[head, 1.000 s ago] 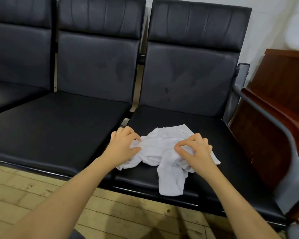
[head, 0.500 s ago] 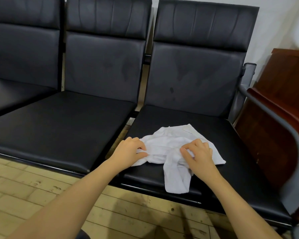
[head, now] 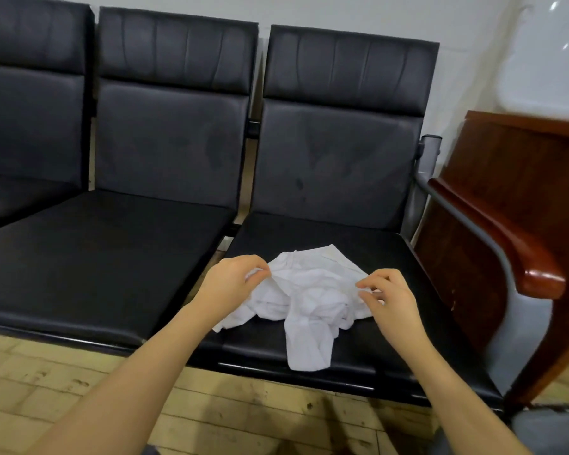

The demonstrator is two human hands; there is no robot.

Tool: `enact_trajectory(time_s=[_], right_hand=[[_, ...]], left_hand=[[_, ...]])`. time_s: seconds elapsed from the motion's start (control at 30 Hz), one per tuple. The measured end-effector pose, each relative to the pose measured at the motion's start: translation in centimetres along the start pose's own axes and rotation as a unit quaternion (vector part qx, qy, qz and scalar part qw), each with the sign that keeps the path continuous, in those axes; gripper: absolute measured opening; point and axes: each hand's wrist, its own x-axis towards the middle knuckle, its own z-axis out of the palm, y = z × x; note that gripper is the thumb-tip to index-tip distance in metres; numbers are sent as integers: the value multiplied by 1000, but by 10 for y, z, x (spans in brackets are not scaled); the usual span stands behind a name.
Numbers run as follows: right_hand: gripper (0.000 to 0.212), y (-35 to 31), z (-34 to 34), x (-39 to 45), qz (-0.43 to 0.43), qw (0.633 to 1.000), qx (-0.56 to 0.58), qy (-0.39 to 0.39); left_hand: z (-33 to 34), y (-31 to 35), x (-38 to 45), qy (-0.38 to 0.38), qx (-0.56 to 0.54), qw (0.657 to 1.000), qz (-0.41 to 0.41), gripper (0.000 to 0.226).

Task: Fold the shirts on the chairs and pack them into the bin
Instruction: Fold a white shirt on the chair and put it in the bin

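Observation:
A crumpled white shirt [head: 309, 300] lies on the seat of the rightmost black chair [head: 385, 254], with one end hanging over the seat's front edge. My left hand [head: 234, 284] pinches the cloth at its left side, lifting a fold. My right hand [head: 386, 298] pinches the cloth at its right side with fingers curled. The two hands are about a shirt's width apart. No bin is in view.
Two more black chairs [head: 112, 251] stand joined to the left, their seats bare. A brown wooden armrest [head: 523, 254] on a grey frame and a dark wooden cabinet [head: 523, 172] stand close on the right. Pale wooden floor [head: 211, 418] lies below the seats.
Both hands have risen from pressing on the shirt to pinching it at either side, and the cloth between them is bunched up and raised a little.

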Motion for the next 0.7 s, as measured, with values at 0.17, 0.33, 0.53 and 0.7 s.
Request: enact_trajectory(time_s=[0.17,0.33,0.53,0.7], right_hand=[[21,4,-13,1,32,999,-14,0],[14,5,-24,6,35,998,-51,-14],[11,-12,-45,22,8,997,-77,-22],[12,-51,-80,51,1,998,-25,64]], left_hand=[[-8,13,22,-51,-18,998,-12,17],[-17,28,33,-61,-13,998,5,18],[-23,35,48,4,-3,1000,23,19],[-43,63,83,53,39,996,55,24]])
